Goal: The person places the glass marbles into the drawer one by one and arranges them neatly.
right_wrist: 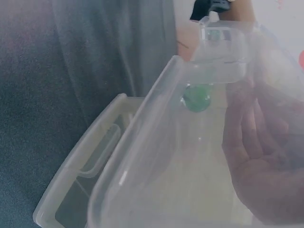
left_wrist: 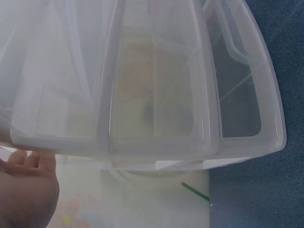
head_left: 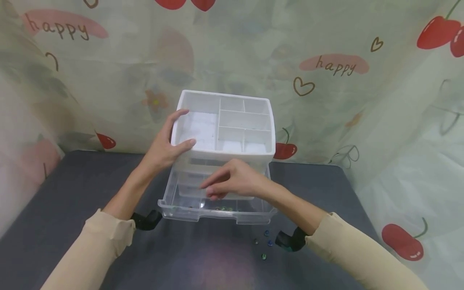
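Note:
A white organizer (head_left: 244,121) has a divided top tray and clear drawers below; the lowest clear drawer (head_left: 217,215) is pulled out furthest. My left hand (head_left: 163,147) grips the organizer's left side, thumb and fingers over the tray rim. My right hand (head_left: 235,179) hovers in front of the drawers, fingers bent loosely and pointing left, with nothing visible between thumb and index finger. Through clear plastic in the right wrist view, a green marble (right_wrist: 197,97) shows apart from my right fingers (right_wrist: 254,123). Several small marbles (head_left: 224,209) lie at the lowest drawer's front.
On the dark tabletop (head_left: 308,181), right of the drawer front, lie two blue marbles (head_left: 270,243), a green marble (head_left: 264,256) and a dull marble (head_left: 256,241). A printed cloth (head_left: 232,48) hangs behind. Black wrist mounts (head_left: 146,220) sit under both forearms.

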`<state>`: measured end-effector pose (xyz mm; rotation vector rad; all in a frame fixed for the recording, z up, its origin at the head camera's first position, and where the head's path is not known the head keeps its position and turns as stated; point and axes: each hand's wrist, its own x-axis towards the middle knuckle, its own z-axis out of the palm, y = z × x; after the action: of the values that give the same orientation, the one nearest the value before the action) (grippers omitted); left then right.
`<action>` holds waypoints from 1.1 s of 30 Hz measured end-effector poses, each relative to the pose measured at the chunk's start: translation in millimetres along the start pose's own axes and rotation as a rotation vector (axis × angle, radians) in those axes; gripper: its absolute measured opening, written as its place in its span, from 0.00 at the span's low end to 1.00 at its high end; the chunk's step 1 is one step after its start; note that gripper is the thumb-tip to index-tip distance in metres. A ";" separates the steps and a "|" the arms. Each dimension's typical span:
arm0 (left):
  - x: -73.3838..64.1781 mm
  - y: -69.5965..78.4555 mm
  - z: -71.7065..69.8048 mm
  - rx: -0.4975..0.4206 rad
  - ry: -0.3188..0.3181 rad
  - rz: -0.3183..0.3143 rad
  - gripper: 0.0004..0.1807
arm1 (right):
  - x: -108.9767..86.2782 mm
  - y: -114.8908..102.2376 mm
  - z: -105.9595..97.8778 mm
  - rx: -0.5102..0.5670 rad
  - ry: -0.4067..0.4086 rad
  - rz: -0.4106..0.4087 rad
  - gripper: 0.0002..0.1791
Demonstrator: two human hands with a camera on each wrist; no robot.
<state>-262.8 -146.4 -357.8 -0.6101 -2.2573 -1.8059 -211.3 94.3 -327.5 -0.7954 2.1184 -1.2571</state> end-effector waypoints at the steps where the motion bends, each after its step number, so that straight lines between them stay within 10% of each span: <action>1: 0.0 0.3 0.2 -0.001 0.000 0.000 0.41 | -2.2 0.0 -0.9 0.009 0.007 -0.010 0.12; 33: -0.9 -1.2 2.5 -0.046 0.016 -0.015 0.40 | -101.7 -8.4 5.4 0.220 0.301 -0.149 0.09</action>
<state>-262.2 -144.4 -359.8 -0.5866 -2.2219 -1.8673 -136.9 161.2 -306.5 -0.7137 2.1272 -1.7501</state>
